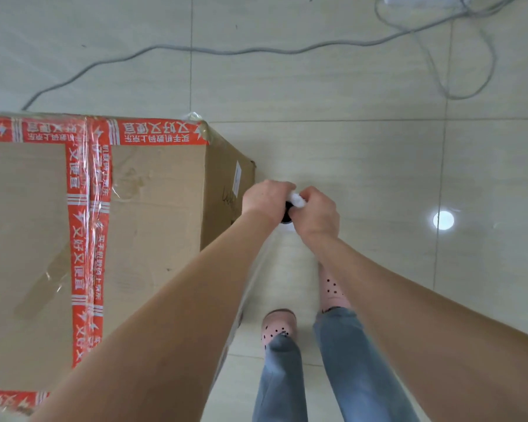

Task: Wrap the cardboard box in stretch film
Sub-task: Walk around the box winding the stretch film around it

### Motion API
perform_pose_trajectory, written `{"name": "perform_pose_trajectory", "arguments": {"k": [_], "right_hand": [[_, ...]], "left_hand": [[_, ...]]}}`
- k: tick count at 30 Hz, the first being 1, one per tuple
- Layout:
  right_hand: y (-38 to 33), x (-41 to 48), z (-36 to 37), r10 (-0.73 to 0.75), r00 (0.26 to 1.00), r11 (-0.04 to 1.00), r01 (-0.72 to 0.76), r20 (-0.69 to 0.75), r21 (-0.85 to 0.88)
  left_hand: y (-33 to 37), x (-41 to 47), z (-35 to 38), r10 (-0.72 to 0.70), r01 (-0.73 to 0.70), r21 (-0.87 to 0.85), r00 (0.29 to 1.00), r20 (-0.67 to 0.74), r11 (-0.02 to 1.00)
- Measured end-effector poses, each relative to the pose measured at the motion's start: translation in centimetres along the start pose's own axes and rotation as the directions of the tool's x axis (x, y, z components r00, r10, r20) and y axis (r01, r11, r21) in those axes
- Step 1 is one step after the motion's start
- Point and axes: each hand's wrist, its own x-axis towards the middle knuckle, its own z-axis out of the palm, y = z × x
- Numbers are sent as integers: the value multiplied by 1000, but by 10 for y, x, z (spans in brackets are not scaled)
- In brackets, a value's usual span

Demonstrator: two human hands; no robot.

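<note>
A large cardboard box (153,208) with red printed tape stands on the tiled floor at the left. Beside its right side, my left hand (265,199) and my right hand (316,214) meet, both with curled fingers around the stretch film roll (288,219), of which only a dark core end and a white rim show. A bunched white wad of film (297,200) sits between my fingers. A clear sheet of film (256,269) runs down along the box's right side below my left forearm.
Grey cables (256,51) snake across the tiles at the back, leading to a white power strip (421,0) at the top edge. My feet in pink clogs (279,325) stand just right of the box. Open floor lies to the right.
</note>
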Motion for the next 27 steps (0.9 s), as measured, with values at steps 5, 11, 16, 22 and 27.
{"name": "perform_pose_trajectory", "arguments": {"k": [5, 11, 16, 22, 27], "right_hand": [[-21, 12, -17, -187, 982, 963, 182, -6, -198], [-41, 30, -28, -303, 953, 947, 304, 24, -103], [-42, 47, -26, 70, 994, 987, -82, 86, 135], [-49, 58, -30, 35, 996, 988, -47, 86, 147], [-60, 66, -35, -54, 998, 998, 53, 33, 39]], "left_hand": [[-1, 17, -10, -46, 46, 14, 998, -37, 999], [-10, 29, -9, -309, 249, -471, 949, -54, 846], [-10, 38, -16, -412, 355, -581, 910, 38, 732], [-5, 58, -41, -157, 139, -287, 987, -41, 948], [-5, 73, -58, -144, 133, -134, 986, -77, 982]]}}
